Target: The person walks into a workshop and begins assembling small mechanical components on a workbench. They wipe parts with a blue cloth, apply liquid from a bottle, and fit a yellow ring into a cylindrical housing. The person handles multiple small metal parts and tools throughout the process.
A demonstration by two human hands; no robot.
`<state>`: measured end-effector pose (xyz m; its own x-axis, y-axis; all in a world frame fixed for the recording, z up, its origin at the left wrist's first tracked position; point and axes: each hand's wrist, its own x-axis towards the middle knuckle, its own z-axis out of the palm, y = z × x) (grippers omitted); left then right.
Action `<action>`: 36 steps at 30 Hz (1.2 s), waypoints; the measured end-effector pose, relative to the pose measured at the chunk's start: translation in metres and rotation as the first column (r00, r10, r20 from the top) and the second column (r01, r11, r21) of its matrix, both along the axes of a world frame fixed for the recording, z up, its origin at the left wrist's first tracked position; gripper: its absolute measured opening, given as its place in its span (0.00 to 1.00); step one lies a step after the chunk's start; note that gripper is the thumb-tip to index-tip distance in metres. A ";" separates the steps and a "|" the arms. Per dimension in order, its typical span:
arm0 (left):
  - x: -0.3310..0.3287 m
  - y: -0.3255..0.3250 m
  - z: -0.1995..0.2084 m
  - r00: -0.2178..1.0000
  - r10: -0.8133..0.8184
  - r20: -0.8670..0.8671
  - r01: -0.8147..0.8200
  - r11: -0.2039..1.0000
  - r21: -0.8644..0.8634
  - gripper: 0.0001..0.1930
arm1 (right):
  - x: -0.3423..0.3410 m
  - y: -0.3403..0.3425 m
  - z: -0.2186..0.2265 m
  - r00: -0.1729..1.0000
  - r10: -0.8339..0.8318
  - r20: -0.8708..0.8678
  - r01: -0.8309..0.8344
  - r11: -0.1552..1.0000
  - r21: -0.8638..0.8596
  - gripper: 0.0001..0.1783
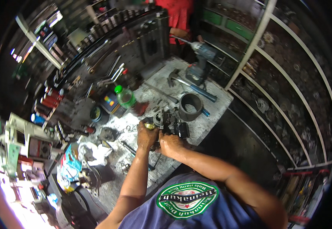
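Note:
A dark metal machine part (170,121), with a round opening on one side and a black block on the other, rests on the grimy workbench (147,158). At its left my left hand (147,136) is closed, next to a shiny brass-coloured piece (149,125). Close beside it, my right hand (170,144) is closed against the near side of the machine part. Both sets of fingertips are partly hidden. Just beyond the part stands a dark metal cylinder (190,107), open at the top.
A hammer (194,88) and a cordless impact wrench (199,63) lie at the far right. Left of centre stand a green-capped bottle (125,97) and a small dark tub (96,113). White rags (96,152) lie near left. A person in red (177,19) stands beyond the bench.

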<state>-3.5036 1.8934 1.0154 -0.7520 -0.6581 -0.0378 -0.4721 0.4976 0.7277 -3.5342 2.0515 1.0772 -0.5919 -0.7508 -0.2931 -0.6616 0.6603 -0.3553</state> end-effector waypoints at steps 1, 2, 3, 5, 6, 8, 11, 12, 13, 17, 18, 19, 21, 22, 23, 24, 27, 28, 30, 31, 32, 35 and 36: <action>0.002 0.001 -0.001 0.998 -0.001 0.070 0.008 0.996 -0.085 0.42 | 0.002 0.004 0.004 1.000 -0.008 -0.020 0.008 1.000 -0.010 0.56; 0.004 0.001 -0.003 0.993 0.008 0.116 0.014 0.982 -0.188 0.45 | 0.002 0.010 0.008 0.999 0.022 -0.034 -0.024 0.997 -0.070 0.56; 0.007 -0.002 -0.005 0.997 -0.017 0.072 0.030 0.982 -0.189 0.48 | 0.002 0.020 0.013 0.998 0.043 -0.038 -0.047 0.993 -0.111 0.55; 0.010 -0.011 -0.011 0.996 -0.088 0.023 0.091 0.988 -0.128 0.56 | 0.003 0.045 0.021 0.996 0.040 -0.075 -0.055 0.974 -0.218 0.49; 0.012 -0.015 -0.014 0.995 -0.096 -0.015 0.094 0.991 -0.096 0.49 | 0.000 0.059 0.024 0.998 0.010 -0.054 -0.022 0.974 -0.224 0.48; 0.015 -0.021 -0.021 0.966 -0.144 -0.216 0.191 0.957 0.216 0.49 | -0.002 0.092 0.029 0.999 -0.041 -0.020 0.034 0.967 -0.254 0.46; 0.023 -0.023 -0.029 0.962 -0.148 -0.229 0.201 0.952 0.229 0.50 | 0.001 0.149 0.029 0.980 -0.195 -0.041 0.166 0.912 -0.375 0.37; 0.026 -0.022 -0.031 0.953 -0.162 -0.255 0.225 0.943 0.244 0.53 | 0.004 0.169 0.028 0.970 -0.242 -0.028 0.216 0.906 -0.365 0.35; 0.032 -0.021 -0.033 0.965 -0.153 -0.213 0.187 0.970 0.153 0.55 | 0.005 0.188 0.026 0.961 -0.277 -0.018 0.258 0.916 -0.307 0.34; 0.061 -0.022 -0.028 0.966 -0.097 -0.240 0.075 0.992 -0.099 0.54 | 0.032 0.270 0.012 0.917 -0.400 -0.011 0.373 0.865 -0.336 0.32; 0.069 -0.021 -0.024 0.957 -0.111 -0.269 0.045 0.970 -0.239 0.52 | 0.040 0.289 0.007 0.894 -0.447 0.032 0.437 0.853 -0.284 0.32; 0.076 -0.021 -0.018 0.941 -0.131 -0.313 0.023 0.945 -0.327 0.50 | 0.051 0.308 0.002 0.892 -0.450 0.054 0.444 0.847 -0.293 0.32; 0.087 -0.010 -0.007 0.885 -0.195 -0.422 -0.005 0.903 -0.429 0.47 | 0.076 0.345 -0.013 0.870 -0.487 0.074 0.488 0.833 -0.261 0.32; 0.087 0.000 -0.001 0.885 -0.143 -0.443 -0.056 0.912 -0.407 0.45 | 0.090 0.364 -0.021 0.850 -0.508 0.140 0.526 0.826 -0.201 0.32; 0.090 0.013 0.003 0.851 -0.230 -0.473 -0.026 0.879 -0.475 0.42 | 0.106 0.382 -0.033 0.826 -0.538 0.168 0.563 0.800 -0.205 0.32; 0.093 0.028 0.007 0.849 -0.242 -0.470 -0.036 0.861 -0.507 0.39 | 0.122 0.402 -0.047 0.801 -0.567 0.193 0.598 0.778 -0.192 0.32; 0.071 0.096 0.008 0.762 -0.500 -0.411 0.246 0.811 -0.530 0.41 | 0.184 0.465 -0.110 0.662 -0.721 0.206 0.747 0.656 -0.105 0.33; 0.064 0.119 0.008 0.712 -0.588 -0.384 0.346 0.769 -0.537 0.42 | 0.209 0.486 -0.135 0.596 -0.769 0.230 0.798 0.600 -0.062 0.34; 0.060 0.164 0.011 0.587 -0.748 -0.311 0.530 0.645 -0.550 0.44 | 0.265 0.533 -0.189 0.522 -0.819 0.239 0.830 0.552 0.077 0.29; 0.060 0.183 0.014 0.517 -0.811 -0.272 0.604 0.572 -0.556 0.45 | 0.296 0.550 -0.216 0.506 -0.828 0.243 0.820 0.549 0.164 0.28; 0.066 0.204 0.014 0.535 -0.749 -0.390 0.648 0.660 -0.379 0.40 | 0.333 0.563 -0.240 0.433 -0.872 0.230 0.839 0.483 0.250 0.26; 0.045 0.288 0.012 0.166 -0.918 -0.360 0.495 0.393 -0.775 0.38 | 0.474 0.577 -0.287 0.042 -0.979 0.199 0.945 0.104 0.310 0.24; 0.038 0.316 0.009 0.195 -0.804 -0.562 0.960 0.275 -0.060 0.36 | 0.517 0.572 -0.295 -0.105 -0.975 0.198 0.928 -0.025 0.372 0.24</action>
<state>-3.4654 2.2099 1.0245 -0.7858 0.4436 0.4311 0.5329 0.1316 0.8359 -3.0172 2.6235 0.7823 -0.5296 0.5302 -0.6621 0.8095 0.5492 -0.2076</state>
